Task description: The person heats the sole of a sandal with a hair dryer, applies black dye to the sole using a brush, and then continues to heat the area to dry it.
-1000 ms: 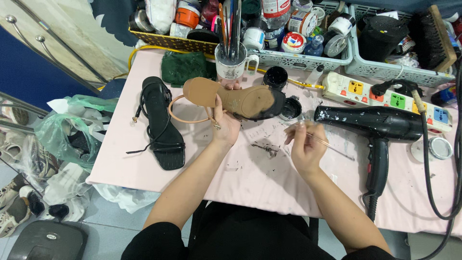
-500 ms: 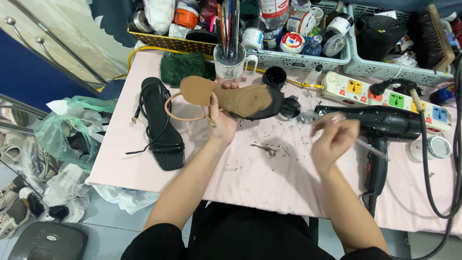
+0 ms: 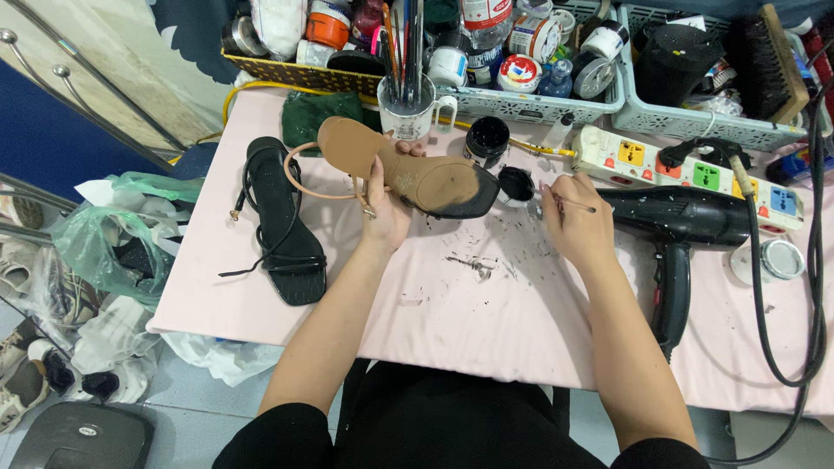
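Observation:
My left hand point(image 3: 388, 205) grips a tan sandal point(image 3: 400, 169) sole up above the pink table point(image 3: 486, 321); the toe end of the sole is painted black. My right hand point(image 3: 575, 217) holds a thin paintbrush point(image 3: 569, 201), its tip reaching toward the small open black paint lid point(image 3: 518, 183) beside the sandal's toe. An open black paint jar point(image 3: 486, 139) stands just behind. A black strappy sandal point(image 3: 282, 221) lies flat on the table to the left of my left hand.
A black hair dryer point(image 3: 686, 230) lies at the right with its cord looping off the edge. Behind it sits a white power strip point(image 3: 678, 161). A mug of brushes point(image 3: 408, 108) and baskets of jars point(image 3: 539, 61) line the back. Plastic bags point(image 3: 104, 252) lie left.
My right hand has moved up and left from the table's middle to the black paint lid. The tan sandal has stayed in my left hand, shifting slightly.

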